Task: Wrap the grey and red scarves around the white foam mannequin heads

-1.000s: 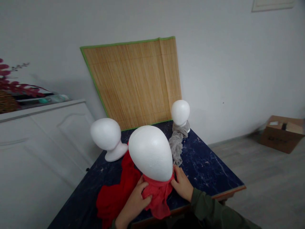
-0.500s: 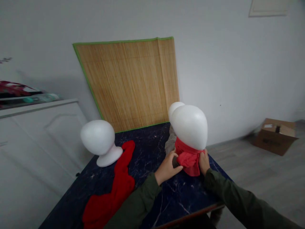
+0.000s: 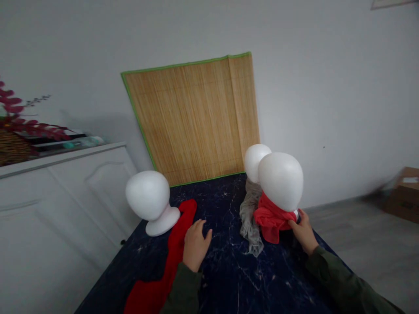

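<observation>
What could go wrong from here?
1. The right hand touches the coral scarf; a tug could loosen the wrap or tip its foam head.
2. That head overlaps the gray-scarfed head in view; if they're close, a nudge might knock both.
3. The bare head stands near the table's left edge, red scarf by its base; pulling that could shift it.

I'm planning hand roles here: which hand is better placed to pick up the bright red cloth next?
Probably the left: the left hand looks open and close to the bright red cloth, while the right hand is farther off, at the coral scarf.
</observation>
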Tool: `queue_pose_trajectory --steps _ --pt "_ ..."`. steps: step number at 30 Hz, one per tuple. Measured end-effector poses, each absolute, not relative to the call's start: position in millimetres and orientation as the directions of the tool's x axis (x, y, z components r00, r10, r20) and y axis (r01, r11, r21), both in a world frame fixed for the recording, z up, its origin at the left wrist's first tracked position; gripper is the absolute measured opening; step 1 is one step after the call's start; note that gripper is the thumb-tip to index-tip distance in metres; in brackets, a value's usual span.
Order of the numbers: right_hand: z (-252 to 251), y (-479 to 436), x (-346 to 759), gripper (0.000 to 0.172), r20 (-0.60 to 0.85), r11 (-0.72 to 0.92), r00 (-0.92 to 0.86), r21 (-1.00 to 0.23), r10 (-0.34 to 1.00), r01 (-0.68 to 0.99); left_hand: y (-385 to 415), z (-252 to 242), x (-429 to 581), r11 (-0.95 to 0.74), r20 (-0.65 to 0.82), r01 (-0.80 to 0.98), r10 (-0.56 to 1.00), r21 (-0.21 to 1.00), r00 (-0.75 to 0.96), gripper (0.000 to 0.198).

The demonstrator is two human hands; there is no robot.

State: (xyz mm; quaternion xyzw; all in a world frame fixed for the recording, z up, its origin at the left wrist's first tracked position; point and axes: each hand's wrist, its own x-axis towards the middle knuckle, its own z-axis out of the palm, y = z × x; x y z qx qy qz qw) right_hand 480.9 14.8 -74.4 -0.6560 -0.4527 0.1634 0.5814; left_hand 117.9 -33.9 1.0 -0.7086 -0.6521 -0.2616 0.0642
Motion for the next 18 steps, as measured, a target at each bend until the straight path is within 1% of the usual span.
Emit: queue_pose_trajectory --steps 1,3,4,5,7,9,10,11,12,13,14,15,16,17,18 --pt "-73.0 13.8 480.9 0.077 0.313 0.079 0.539 -0.907 0.782 0.413 -31.6 0.2 101.9 0.0 0.417 0.977 0.904 0.214 -0.091 0.049" --pt "-66.8 9.9 478.3 0.084 0.369 0.084 0.551 -0.877 0.749 0.474 -28.1 -6.3 74.5 0.249 0.281 0.955 0.916 0.158 -0.285 0.062" --pt "-62.5 6.6 475.8 0.086 0.436 0.112 0.548 -0.844 0.714 0.525 -27.0 -10.8 64.2 0.321 0.206 0.936 0.916 0.144 -0.346 0.067" --pt "-57.9 2.3 472.8 0.085 0.514 0.149 0.535 -0.799 0.671 0.582 -26.1 -15.0 56.4 0.35 0.145 0.925 0.918 0.144 -0.37 0.07" --pt "-49.9 -10.0 464.6 0.081 0.67 0.237 0.478 -0.69 0.568 0.684 -24.9 -20.9 47.5 0.318 0.095 0.931 0.936 0.177 -0.338 0.066" --pt "-45.6 -26.7 452.3 0.074 0.781 0.352 0.387 -0.584 0.49 0.732 -23.8 -21.8 46.0 0.251 0.107 0.942 0.954 0.225 -0.279 0.054" --pt "-44.9 -36.1 443.6 0.068 0.809 0.428 0.325 -0.548 0.489 0.719 -23.4 -20.5 47.6 0.216 0.117 0.944 0.961 0.249 -0.25 0.049" --pt "-44.9 -45.5 432.8 0.06 0.809 0.512 0.241 -0.539 0.536 0.669 -23.1 -18.6 50.9 0.182 0.126 0.944 0.967 0.274 -0.223 0.047" --pt "-45.1 -54.4 419.5 0.052 0.769 0.584 0.132 -0.573 0.625 0.575 -23.5 -16.4 55.9 0.144 0.136 0.943 0.972 0.301 -0.192 0.046" --pt "-45.1 -62.1 403.9 0.043 0.684 0.612 0.008 -0.658 0.73 0.439 -24.5 -14.2 62.7 0.104 0.148 0.941 0.976 0.321 -0.159 0.045" --pt "-44.4 -67.8 386.5 0.037 0.541 0.557 -0.138 -0.783 0.83 0.278 -26.7 -12.4 71.4 0.055 0.166 0.935 0.979 0.35 -0.12 0.044" --pt "-43.0 -71.0 368.0 0.038 0.363 0.401 -0.256 -0.908 0.896 0.117 -30.0 -11.2 81.6 -0.011 0.186 0.918 0.98 0.397 -0.069 0.043" --pt "-40.6 -71.5 349.6 0.043 0.18 0.176 -0.325 -0.983 0.928 -0.043 -34.5 -10.7 93.0 -0.097 0.203 0.88 0.979 0.466 0.001 0.043" --pt "-37.7 -69.5 332.5 0.049 -0.008 -0.082 -0.408 -0.983 0.913 -0.165 -40.1 -10.9 104.8 -0.195 0.213 0.811 0.973 0.552 0.089 0.043" --pt "-34.5 -65.4 317.9 0.056 -0.125 -0.278 -0.501 -0.929 0.857 -0.244 -46.3 -11.7 116.3 -0.286 0.218 0.708 0.958 0.646 0.188 0.042"
